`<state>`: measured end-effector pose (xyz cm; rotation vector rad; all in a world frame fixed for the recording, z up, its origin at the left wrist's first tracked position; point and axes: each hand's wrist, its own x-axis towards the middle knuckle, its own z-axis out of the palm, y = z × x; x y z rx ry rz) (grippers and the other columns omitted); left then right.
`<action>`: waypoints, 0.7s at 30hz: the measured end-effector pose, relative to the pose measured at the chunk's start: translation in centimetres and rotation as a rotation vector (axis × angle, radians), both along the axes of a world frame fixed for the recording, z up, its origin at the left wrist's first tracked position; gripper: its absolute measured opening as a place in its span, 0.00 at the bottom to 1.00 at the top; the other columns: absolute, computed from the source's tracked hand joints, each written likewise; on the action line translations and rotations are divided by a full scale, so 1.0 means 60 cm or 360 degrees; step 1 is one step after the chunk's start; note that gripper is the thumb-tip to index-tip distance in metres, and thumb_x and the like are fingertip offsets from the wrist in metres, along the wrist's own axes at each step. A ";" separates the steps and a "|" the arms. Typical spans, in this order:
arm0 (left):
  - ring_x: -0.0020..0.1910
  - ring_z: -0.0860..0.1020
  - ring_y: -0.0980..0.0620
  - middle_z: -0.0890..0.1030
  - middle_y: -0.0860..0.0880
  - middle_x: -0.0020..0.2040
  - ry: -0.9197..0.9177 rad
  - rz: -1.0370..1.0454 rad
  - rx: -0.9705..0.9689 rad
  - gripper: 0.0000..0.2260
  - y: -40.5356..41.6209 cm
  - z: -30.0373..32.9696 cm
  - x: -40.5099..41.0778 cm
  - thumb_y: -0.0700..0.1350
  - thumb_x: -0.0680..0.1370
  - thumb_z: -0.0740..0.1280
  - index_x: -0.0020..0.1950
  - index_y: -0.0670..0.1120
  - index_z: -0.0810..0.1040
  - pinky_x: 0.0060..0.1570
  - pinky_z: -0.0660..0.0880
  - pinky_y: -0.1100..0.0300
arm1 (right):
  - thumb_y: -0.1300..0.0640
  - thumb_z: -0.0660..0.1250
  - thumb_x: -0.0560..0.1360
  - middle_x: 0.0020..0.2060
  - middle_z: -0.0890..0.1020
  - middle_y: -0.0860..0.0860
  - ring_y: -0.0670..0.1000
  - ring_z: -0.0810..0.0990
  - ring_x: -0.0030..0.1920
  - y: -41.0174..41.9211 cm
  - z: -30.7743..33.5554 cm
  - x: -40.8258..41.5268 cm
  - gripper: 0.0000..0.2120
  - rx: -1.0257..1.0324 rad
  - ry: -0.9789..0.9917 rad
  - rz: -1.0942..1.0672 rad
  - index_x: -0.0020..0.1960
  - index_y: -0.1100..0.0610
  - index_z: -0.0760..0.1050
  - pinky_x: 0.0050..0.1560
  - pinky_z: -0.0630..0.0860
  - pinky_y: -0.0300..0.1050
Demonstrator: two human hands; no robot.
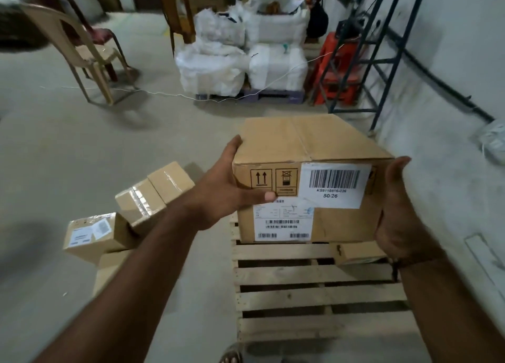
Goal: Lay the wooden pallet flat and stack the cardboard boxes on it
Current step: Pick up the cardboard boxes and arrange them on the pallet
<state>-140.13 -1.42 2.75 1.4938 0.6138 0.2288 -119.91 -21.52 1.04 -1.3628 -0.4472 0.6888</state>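
Two hands bracketed the large box (306, 176) on the pallet (314, 294): my left hand (229, 190) gripped its near-left corner, my right hand (396, 215) lay open beside its right end, long axis running left-right between them.

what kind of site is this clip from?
Likely a warehouse or stockroom: bare concrete floor, a wooden pallet with barcode-labelled cardboard boxes stacked on it, and bulk white sacks on another pallet by the wall.
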 end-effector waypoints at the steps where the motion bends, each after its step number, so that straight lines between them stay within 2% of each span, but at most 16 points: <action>1: 0.59 0.86 0.47 0.84 0.45 0.65 0.0017 -0.0016 0.0018 0.60 -0.010 -0.001 0.009 0.33 0.70 0.80 0.86 0.60 0.41 0.58 0.84 0.47 | 0.29 0.47 0.79 0.65 0.85 0.50 0.54 0.83 0.67 -0.010 0.001 0.008 0.34 -0.0002 0.0033 0.0000 0.70 0.44 0.79 0.59 0.84 0.55; 3: 0.59 0.86 0.50 0.79 0.54 0.70 0.0023 -0.0048 0.0086 0.60 -0.035 0.000 0.033 0.33 0.70 0.80 0.86 0.61 0.41 0.56 0.85 0.51 | 0.32 0.46 0.82 0.64 0.85 0.50 0.53 0.84 0.65 -0.033 -0.003 0.031 0.32 0.0019 0.0103 0.0001 0.69 0.45 0.79 0.55 0.85 0.52; 5: 0.59 0.85 0.55 0.69 0.64 0.72 0.0005 -0.0065 0.0149 0.60 -0.062 0.001 0.064 0.33 0.70 0.80 0.86 0.60 0.42 0.52 0.85 0.58 | 0.33 0.48 0.82 0.65 0.85 0.52 0.54 0.84 0.65 -0.057 -0.007 0.058 0.31 0.0035 0.0143 -0.0009 0.71 0.46 0.78 0.56 0.85 0.52; 8: 0.60 0.85 0.57 0.66 0.63 0.75 -0.0004 -0.0015 0.0183 0.60 -0.109 -0.003 0.119 0.32 0.69 0.80 0.86 0.59 0.43 0.52 0.84 0.59 | 0.31 0.52 0.79 0.64 0.86 0.52 0.54 0.85 0.64 -0.099 -0.012 0.110 0.31 0.0048 0.0202 -0.0017 0.72 0.47 0.77 0.53 0.85 0.51; 10: 0.61 0.84 0.54 0.67 0.64 0.76 0.0005 0.0020 0.0157 0.62 -0.145 -0.003 0.160 0.35 0.67 0.81 0.86 0.61 0.44 0.53 0.85 0.56 | 0.33 0.51 0.81 0.59 0.88 0.50 0.52 0.87 0.59 -0.128 -0.011 0.153 0.28 0.0048 0.0252 -0.0035 0.66 0.45 0.82 0.47 0.86 0.48; 12: 0.60 0.85 0.55 0.72 0.72 0.67 0.0029 0.0025 0.0138 0.63 -0.183 -0.003 0.199 0.38 0.65 0.81 0.86 0.62 0.42 0.53 0.85 0.55 | 0.35 0.51 0.84 0.57 0.88 0.50 0.52 0.87 0.58 -0.163 -0.011 0.196 0.26 0.0049 0.0273 -0.0020 0.58 0.42 0.86 0.50 0.85 0.53; 14: 0.56 0.85 0.61 0.78 0.80 0.53 0.0052 0.0017 0.0173 0.63 -0.215 -0.009 0.234 0.36 0.68 0.80 0.86 0.61 0.39 0.51 0.84 0.59 | 0.34 0.53 0.83 0.60 0.87 0.52 0.56 0.86 0.62 -0.195 -0.014 0.241 0.24 0.0029 0.0274 0.0017 0.60 0.41 0.86 0.61 0.81 0.63; 16: 0.52 0.85 0.64 0.81 0.77 0.47 0.0083 0.0039 0.0197 0.61 -0.244 -0.013 0.264 0.34 0.71 0.79 0.85 0.61 0.38 0.48 0.84 0.61 | 0.33 0.55 0.83 0.62 0.86 0.55 0.59 0.84 0.64 -0.218 -0.022 0.282 0.25 0.0037 0.0243 0.0041 0.63 0.44 0.84 0.68 0.75 0.69; 17: 0.51 0.86 0.64 0.84 0.70 0.48 0.0093 0.0058 0.0203 0.58 -0.257 -0.012 0.278 0.33 0.71 0.79 0.85 0.62 0.42 0.46 0.84 0.62 | 0.33 0.56 0.83 0.62 0.86 0.56 0.60 0.84 0.64 -0.226 -0.027 0.301 0.25 0.0038 0.0216 0.0039 0.64 0.45 0.83 0.69 0.74 0.71; 18: 0.51 0.86 0.62 0.85 0.63 0.50 0.0106 0.0089 0.0219 0.53 -0.266 -0.015 0.290 0.32 0.71 0.78 0.82 0.65 0.52 0.44 0.84 0.62 | 0.33 0.58 0.82 0.62 0.86 0.56 0.60 0.84 0.64 -0.233 -0.032 0.317 0.25 0.0024 0.0185 0.0029 0.64 0.46 0.84 0.70 0.73 0.72; 19: 0.52 0.86 0.59 0.85 0.58 0.51 0.0135 0.0118 0.0244 0.46 -0.275 -0.021 0.299 0.31 0.70 0.79 0.73 0.69 0.61 0.42 0.84 0.63 | 0.32 0.60 0.80 0.61 0.86 0.57 0.60 0.84 0.63 -0.238 -0.040 0.330 0.25 0.0002 0.0157 0.0032 0.63 0.47 0.84 0.69 0.73 0.73; 20: 0.53 0.87 0.55 0.85 0.54 0.52 0.0182 0.0153 0.0266 0.42 -0.282 -0.030 0.309 0.31 0.69 0.80 0.65 0.69 0.66 0.42 0.84 0.63 | 0.30 0.63 0.77 0.62 0.86 0.57 0.61 0.84 0.63 -0.242 -0.048 0.340 0.26 -0.0022 0.0123 0.0058 0.63 0.47 0.84 0.69 0.73 0.73; 21: 0.55 0.86 0.52 0.86 0.52 0.53 0.0238 0.0183 0.0288 0.39 -0.286 -0.041 0.317 0.32 0.68 0.81 0.63 0.67 0.69 0.44 0.85 0.61 | 0.29 0.65 0.75 0.63 0.85 0.57 0.61 0.83 0.64 -0.243 -0.058 0.348 0.30 -0.0035 0.0087 0.0076 0.65 0.49 0.83 0.70 0.73 0.72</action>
